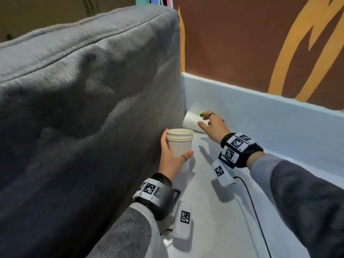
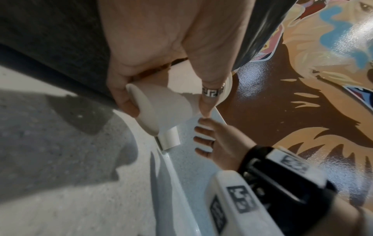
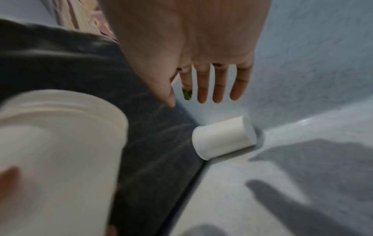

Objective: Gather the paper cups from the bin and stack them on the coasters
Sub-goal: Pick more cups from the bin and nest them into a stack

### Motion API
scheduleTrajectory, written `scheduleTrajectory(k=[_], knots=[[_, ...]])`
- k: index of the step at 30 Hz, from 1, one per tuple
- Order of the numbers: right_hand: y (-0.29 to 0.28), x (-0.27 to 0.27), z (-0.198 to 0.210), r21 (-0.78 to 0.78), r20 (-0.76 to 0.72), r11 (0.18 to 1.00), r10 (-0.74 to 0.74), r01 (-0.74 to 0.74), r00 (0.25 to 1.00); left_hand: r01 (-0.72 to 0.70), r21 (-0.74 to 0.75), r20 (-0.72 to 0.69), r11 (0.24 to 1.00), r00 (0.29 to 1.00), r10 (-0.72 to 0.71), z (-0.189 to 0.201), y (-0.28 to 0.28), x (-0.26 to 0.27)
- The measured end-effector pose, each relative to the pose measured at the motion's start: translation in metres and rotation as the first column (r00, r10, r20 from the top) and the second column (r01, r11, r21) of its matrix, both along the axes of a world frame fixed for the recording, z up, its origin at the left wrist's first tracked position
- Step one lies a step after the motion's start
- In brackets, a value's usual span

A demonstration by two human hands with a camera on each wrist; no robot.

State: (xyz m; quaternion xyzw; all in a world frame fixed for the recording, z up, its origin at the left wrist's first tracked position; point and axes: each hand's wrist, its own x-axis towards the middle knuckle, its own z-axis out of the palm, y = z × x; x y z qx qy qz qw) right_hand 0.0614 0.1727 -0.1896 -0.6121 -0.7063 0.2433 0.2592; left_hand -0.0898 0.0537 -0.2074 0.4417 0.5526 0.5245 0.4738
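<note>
A stack of white paper cups [image 1: 179, 146] stands upright in my left hand [image 1: 176, 146], thumb and fingers curled round it; the stack shows in the left wrist view [image 2: 161, 105] and, blurred, in the right wrist view [image 3: 60, 143]. One more white paper cup [image 1: 191, 121] lies on its side on the pale floor in the corner between cushion and baseboard [image 3: 222, 138]. My right hand [image 1: 202, 120] hovers just over it with fingers straight and spread [image 3: 201, 89], holding nothing. No bin or coasters are in view.
A big grey cushion [image 1: 83, 90] fills the left side. A pale blue baseboard [image 1: 260, 112] runs under a brown and orange painted wall [image 1: 242, 43]. A black cable [image 1: 255, 211] trails over the speckled floor [image 1: 214, 220] from my right wrist.
</note>
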Motion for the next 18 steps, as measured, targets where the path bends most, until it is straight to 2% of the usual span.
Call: scheduleTrajectory(k=[2,5,12,16,18], knots=[[0.014,0.001,-0.015,-0.066,0.146,0.998,0.007,0.003,0.989,0.000,-0.005,-0.016,1.000,1.000,0.000,-0.003,0.003,-0.001],[0.021,-0.006,-0.031,-0.056,0.233,0.998,0.017,-0.003,0.972,0.000,-0.004,-0.026,1.000,1.000,0.000,-0.007,0.006,-0.002],[0.027,-0.014,-0.055,-0.034,0.239,0.999,-0.017,0.025,0.971,0.010,-0.014,-0.042,1.000,0.999,-0.011,-0.019,0.009,0.001],[0.031,-0.015,-0.055,0.004,0.337,0.999,-0.037,0.038,0.941,0.015,-0.004,-0.054,1.000,0.998,-0.015,-0.022,0.013,0.001],[0.032,-0.017,-0.056,0.013,0.334,0.999,-0.041,0.039,0.942,0.015,-0.006,-0.057,1.000,0.998,-0.015,-0.022,0.014,0.001]])
